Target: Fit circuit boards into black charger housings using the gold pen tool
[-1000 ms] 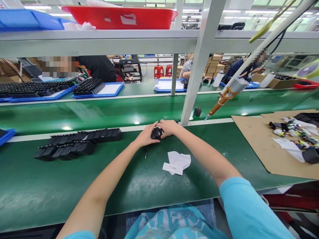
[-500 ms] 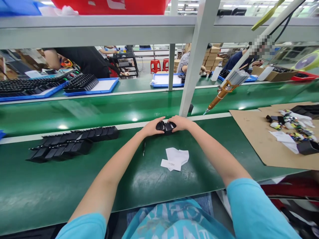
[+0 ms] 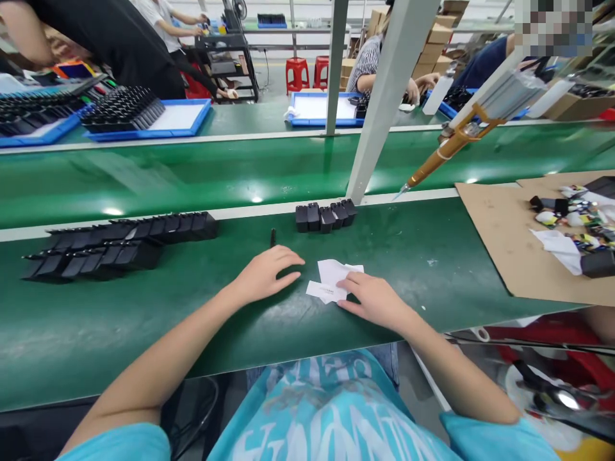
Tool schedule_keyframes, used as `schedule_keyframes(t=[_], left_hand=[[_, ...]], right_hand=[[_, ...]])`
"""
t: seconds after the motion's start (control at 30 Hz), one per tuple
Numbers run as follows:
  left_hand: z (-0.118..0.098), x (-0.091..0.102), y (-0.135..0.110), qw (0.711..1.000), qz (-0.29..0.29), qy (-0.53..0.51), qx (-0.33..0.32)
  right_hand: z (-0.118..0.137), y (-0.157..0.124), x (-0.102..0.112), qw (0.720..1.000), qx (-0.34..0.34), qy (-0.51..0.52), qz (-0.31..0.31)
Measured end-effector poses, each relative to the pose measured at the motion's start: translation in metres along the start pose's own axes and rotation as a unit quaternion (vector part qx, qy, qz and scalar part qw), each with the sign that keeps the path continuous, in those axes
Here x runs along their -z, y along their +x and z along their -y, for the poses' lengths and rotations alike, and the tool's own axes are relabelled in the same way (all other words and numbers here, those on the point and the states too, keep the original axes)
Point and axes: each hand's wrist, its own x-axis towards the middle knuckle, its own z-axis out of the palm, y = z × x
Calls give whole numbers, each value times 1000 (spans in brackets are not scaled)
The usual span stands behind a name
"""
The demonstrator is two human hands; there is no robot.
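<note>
My left hand point(image 3: 267, 273) lies flat on the green bench top point(image 3: 216, 307), fingers stretched out, holding nothing. My right hand point(image 3: 375, 299) rests beside it, fingertips touching a small white paper slip point(image 3: 332, 280). Beyond both hands, a short row of small black plastic blocks point(image 3: 325, 216) stands by the white strip at the foot of a grey post point(image 3: 379, 115). A thin dark pen-like tool point(image 3: 273, 237) lies just beyond my left hand.
Two long rows of black parts point(image 3: 115, 246) lie at left. A cardboard sheet point(image 3: 504, 243) with mixed small parts sits at right. An orange-tipped hanging tool point(image 3: 435, 162) points down near the post. Blue trays point(image 3: 158, 121) and other people are across the conveyor.
Both hands have let go of the black blocks and drawn back toward me; the blocks now stand in a row. The right hand has come onto the paper slip. The camera tilted down.
</note>
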Motion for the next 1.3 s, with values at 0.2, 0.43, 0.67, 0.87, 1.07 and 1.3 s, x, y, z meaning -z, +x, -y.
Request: schedule_keyframes(t=[0.2,0.43,0.67,0.87,1.07,1.3], left_hand=[[-18,-24,-12,997,22,-54,43],[-39,-43,-13,990,51,-125,30],[-8,-58,-22,992,-73,-103,-24],[9,-55,-16,986,-144,-80,-18],[6,-65,-12,990,-138,5,8],[6,-57,-12,983,-120,-81,111]], right_hand=[[0,-4,-20,993,-18,86,-77],[18,-2,-13,967,-11,246,-68],[18,20,-38,947,29,234,-219],[7,18,-45,943,-27,183,-278],[-2,14,-48,956,22,168,-241],[-14,17,-52,919,-34,167,-354]])
